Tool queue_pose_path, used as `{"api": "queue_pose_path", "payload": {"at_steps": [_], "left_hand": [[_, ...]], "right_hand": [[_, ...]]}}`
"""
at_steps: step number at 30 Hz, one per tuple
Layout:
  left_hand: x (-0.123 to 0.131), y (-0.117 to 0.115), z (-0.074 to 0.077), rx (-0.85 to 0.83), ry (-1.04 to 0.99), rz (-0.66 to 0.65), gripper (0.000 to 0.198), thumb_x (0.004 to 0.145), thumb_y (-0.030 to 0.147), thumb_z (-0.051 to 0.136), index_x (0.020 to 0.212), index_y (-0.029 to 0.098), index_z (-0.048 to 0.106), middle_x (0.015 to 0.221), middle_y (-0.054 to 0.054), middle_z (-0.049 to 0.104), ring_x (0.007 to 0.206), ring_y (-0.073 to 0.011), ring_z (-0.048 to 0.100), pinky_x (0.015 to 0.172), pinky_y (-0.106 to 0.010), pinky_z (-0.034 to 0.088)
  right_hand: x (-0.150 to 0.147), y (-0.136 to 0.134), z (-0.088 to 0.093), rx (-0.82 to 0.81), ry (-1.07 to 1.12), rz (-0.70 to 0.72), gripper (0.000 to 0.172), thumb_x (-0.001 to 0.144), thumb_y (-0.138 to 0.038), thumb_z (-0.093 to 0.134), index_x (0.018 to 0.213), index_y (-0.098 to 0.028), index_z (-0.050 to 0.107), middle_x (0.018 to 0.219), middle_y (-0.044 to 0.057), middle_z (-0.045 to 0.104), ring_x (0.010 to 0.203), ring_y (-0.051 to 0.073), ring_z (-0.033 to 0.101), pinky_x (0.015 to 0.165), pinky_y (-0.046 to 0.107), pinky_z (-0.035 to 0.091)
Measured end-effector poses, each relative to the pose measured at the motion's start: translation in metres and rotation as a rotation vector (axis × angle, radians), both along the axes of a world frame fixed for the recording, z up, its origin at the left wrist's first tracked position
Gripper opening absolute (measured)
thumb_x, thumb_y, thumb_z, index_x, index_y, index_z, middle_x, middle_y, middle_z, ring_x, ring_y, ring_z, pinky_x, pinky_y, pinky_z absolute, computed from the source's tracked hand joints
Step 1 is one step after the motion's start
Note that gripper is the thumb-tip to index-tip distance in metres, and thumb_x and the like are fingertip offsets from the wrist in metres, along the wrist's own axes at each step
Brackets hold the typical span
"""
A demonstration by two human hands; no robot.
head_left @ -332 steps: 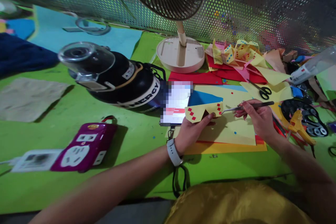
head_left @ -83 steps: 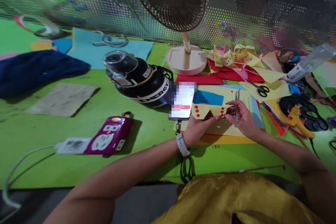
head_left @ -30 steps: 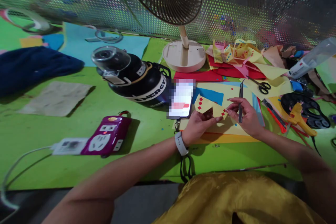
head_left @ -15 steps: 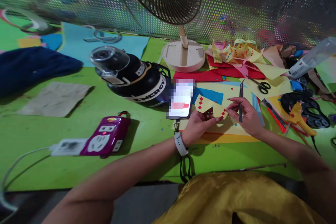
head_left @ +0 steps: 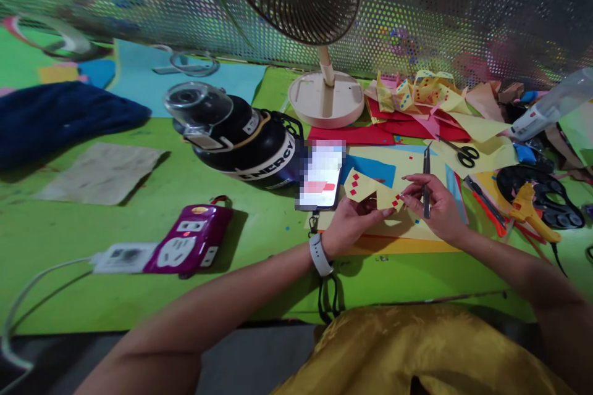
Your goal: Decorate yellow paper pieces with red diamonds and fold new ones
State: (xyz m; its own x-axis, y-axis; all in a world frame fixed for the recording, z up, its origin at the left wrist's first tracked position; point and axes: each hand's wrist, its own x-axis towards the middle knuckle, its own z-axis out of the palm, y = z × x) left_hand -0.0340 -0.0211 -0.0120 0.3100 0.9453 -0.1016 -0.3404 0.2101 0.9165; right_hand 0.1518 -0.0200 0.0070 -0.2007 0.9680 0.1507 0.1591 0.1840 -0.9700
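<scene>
A yellow paper cutout [head_left: 364,188] with small red diamonds is held by its lower edge in my left hand [head_left: 349,222], thumb on top. My right hand [head_left: 438,207] keeps a pair of tweezers [head_left: 427,182] tucked against the fingers, points upward. The thumb and fingertip of that hand meet at the cutout's right end, by the red diamonds. Whether they grip the paper there is too small to tell. Beneath the hands lie yellow sheets [head_left: 417,163] and a blue paper piece [head_left: 377,170].
Left of the hands are a phone [head_left: 322,176], a large black bottle [head_left: 250,148] and a purple power strip [head_left: 194,237]. A fan [head_left: 327,99] stands behind. To the right lie scissors [head_left: 467,156], a utility knife [head_left: 486,207], a yellow glue gun [head_left: 528,210] and paper scraps [head_left: 426,89].
The whole view has shifted slightly to the right. Both hands keep nearly the same pose, and the cutout is tilted a little differently.
</scene>
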Motion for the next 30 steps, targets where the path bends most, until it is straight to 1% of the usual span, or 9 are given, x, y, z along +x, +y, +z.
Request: {"api": "queue_pose_path", "payload": {"at_steps": [2,6,9,12,17,21,24,27,30], "left_hand": [[0.000,0.000,0.001,-0.005,-0.023,0.000,0.051,0.067,0.020,0.081,0.113,0.016,0.058,0.101,-0.007,0.073,0.095,-0.0227,0.067,0.089,-0.040,0.053],[0.000,0.000,-0.001,-0.003,-0.023,-0.041,0.039,0.070,0.023,0.080,0.104,0.015,0.062,0.099,-0.009,0.072,0.095,-0.0232,0.067,0.090,-0.040,0.051],[0.000,0.000,-0.007,-0.018,-0.066,-0.039,0.037,0.069,0.021,0.081,0.100,0.015,0.062,0.100,-0.008,0.071,0.096,-0.0218,0.066,0.091,-0.039,0.051],[-0.001,0.001,-0.013,-0.024,-0.129,-0.016,0.039,0.067,0.018,0.082,0.098,0.017,0.058,0.094,-0.004,0.068,0.090,-0.0183,0.067,0.084,-0.035,0.053],[-0.001,0.001,-0.016,0.022,-0.126,0.002,0.041,0.074,0.018,0.077,0.109,0.018,0.056,0.089,-0.002,0.064,0.082,-0.0132,0.065,0.077,-0.028,0.053],[-0.001,0.001,-0.014,0.036,-0.126,-0.013,0.034,0.077,0.019,0.074,0.106,0.017,0.057,0.085,-0.002,0.064,0.079,-0.0130,0.063,0.073,-0.028,0.052],[0.000,0.001,-0.014,0.042,-0.136,-0.025,0.028,0.079,0.020,0.071,0.103,0.017,0.057,0.082,-0.001,0.064,0.075,-0.0127,0.063,0.072,-0.029,0.051],[0.001,0.001,-0.013,0.038,-0.125,-0.031,0.024,0.082,0.022,0.069,0.102,0.016,0.057,0.081,-0.002,0.064,0.075,-0.0137,0.063,0.069,-0.030,0.051],[0.001,0.000,-0.013,0.021,-0.126,-0.032,0.025,0.081,0.024,0.070,0.102,0.017,0.057,0.081,-0.002,0.064,0.075,-0.0139,0.063,0.069,-0.029,0.051]], "right_hand": [[0.000,0.000,0.000,0.003,-0.007,0.000,0.029,0.084,-0.028,0.066,0.110,-0.026,0.056,0.089,0.001,0.067,0.083,0.015,0.064,0.075,0.032,0.055],[0.000,0.000,0.002,0.017,-0.007,0.000,0.027,0.084,-0.028,0.066,0.109,-0.027,0.057,0.088,0.001,0.067,0.082,0.015,0.065,0.073,0.031,0.056],[0.003,0.001,0.006,0.027,-0.029,-0.022,0.028,0.083,-0.028,0.067,0.109,-0.027,0.057,0.088,0.001,0.067,0.081,0.014,0.065,0.074,0.031,0.057],[0.009,0.006,0.013,0.065,-0.034,-0.094,0.030,0.081,-0.029,0.069,0.109,-0.026,0.058,0.088,0.000,0.067,0.078,0.014,0.065,0.073,0.030,0.057],[0.028,0.021,0.029,0.208,0.020,-0.236,0.031,0.078,-0.025,0.072,0.106,-0.029,0.058,0.082,-0.002,0.067,0.071,0.013,0.065,0.066,0.029,0.058],[0.045,0.030,0.046,0.312,0.062,-0.352,0.033,0.075,-0.023,0.075,0.104,-0.029,0.060,0.081,-0.001,0.066,0.068,0.015,0.064,0.061,0.031,0.058],[0.052,0.033,0.056,0.350,0.092,-0.431,0.033,0.072,-0.021,0.077,0.102,-0.028,0.062,0.079,-0.001,0.065,0.067,0.015,0.063,0.059,0.032,0.057],[0.056,0.037,0.060,0.327,0.090,-0.414,0.034,0.072,-0.022,0.077,0.102,-0.028,0.062,0.079,-0.002,0.066,0.067,0.014,0.063,0.060,0.029,0.057],[0.057,0.049,0.054,0.293,0.050,-0.362,0.034,0.072,-0.022,0.077,0.102,-0.028,0.063,0.079,-0.003,0.066,0.068,0.012,0.064,0.061,0.026,0.058]]}}
